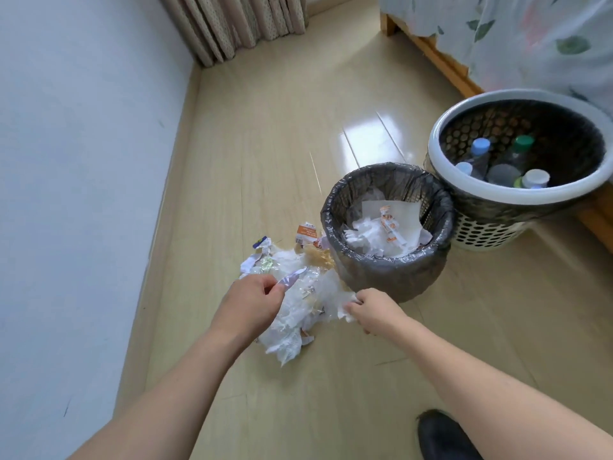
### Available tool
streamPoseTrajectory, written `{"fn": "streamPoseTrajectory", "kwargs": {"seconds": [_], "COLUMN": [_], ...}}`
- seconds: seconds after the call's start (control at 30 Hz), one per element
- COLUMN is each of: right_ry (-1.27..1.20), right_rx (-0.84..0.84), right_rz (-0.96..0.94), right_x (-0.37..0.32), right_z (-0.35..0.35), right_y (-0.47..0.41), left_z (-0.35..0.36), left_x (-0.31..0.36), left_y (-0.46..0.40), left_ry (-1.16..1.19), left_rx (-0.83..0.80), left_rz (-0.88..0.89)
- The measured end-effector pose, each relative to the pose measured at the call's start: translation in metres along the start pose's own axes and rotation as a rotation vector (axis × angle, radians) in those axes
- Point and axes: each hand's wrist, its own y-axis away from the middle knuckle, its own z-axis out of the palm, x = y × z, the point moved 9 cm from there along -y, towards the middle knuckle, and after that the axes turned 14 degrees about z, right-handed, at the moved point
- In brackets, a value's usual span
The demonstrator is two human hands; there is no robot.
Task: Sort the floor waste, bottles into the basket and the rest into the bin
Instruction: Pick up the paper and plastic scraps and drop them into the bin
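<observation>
Nearest you, bottom right, a black shoe (pixel 444 438) sits on the wood floor (pixel 272 167). Just past it, both your forearms reach fwd to the litter pile (pixel 298 303): crumpled tissue, clear plastic wrap & torn paper, lying on the floor right in front of the bin. Your left hand (pixel 252 303) has its fingers curled, pinching a pale purple-white paper strip (pixel 292 278) at the pile's left edge. Your right hand (pixel 371 310) is curled too, gripping a white tissue (pixel 348 305) at the pile's right edge, close to the bin's base. An orange wrapper scrap (pixel 306 233) lies at the far side of the pile, next to the bin. Behind the pile, the bin (pixel 391 280) w/ black liner holds tissue & paper. Touching it on the far right is the white basket (pixel 491 194), w/ several capped bottles (pixel 497 164) inside. Further back: wood bed frame (pixel 434 54) w/ leaf-print cover on the right, white wall (pixel 83 161) on the left, curtain (pixel 238 21) in the far corner.
</observation>
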Motion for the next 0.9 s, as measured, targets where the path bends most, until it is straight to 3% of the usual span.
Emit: {"fn": "streamPoseTrajectory", "kwargs": {"seconds": [0.1,0.23,0.37,0.47,0.63,0.9], "right_ry": [0.019,0.008,-0.032,0.083,0.120,-0.015], "right_rx": [-0.041,0.096,0.195,0.236,0.306,0.311], "right_rz": [-0.038,-0.016,0.043,0.102,0.206,0.266], "right_x": [-0.027,-0.057,-0.070,-0.076,-0.072,-0.047], "right_z": [-0.041,-0.121,-0.184,-0.212,-0.230,-0.197], "right_y": [0.048,0.112,0.153,0.162,0.130,-0.002], "left_z": [-0.025,-0.055,-0.073,-0.077,-0.044,0.057], "left_x": [0.017,0.054,0.092,0.118,0.140,0.107], "left_y": [0.011,0.021,0.014,-0.003,-0.054,-0.155], "left_ry": [0.057,0.150,0.174,0.118,-0.006,-0.285], "left_rx": [0.042,0.117,0.092,0.095,0.055,-0.042], "left_rz": [-0.024,-0.023,0.000,0.057,0.116,0.223]}}
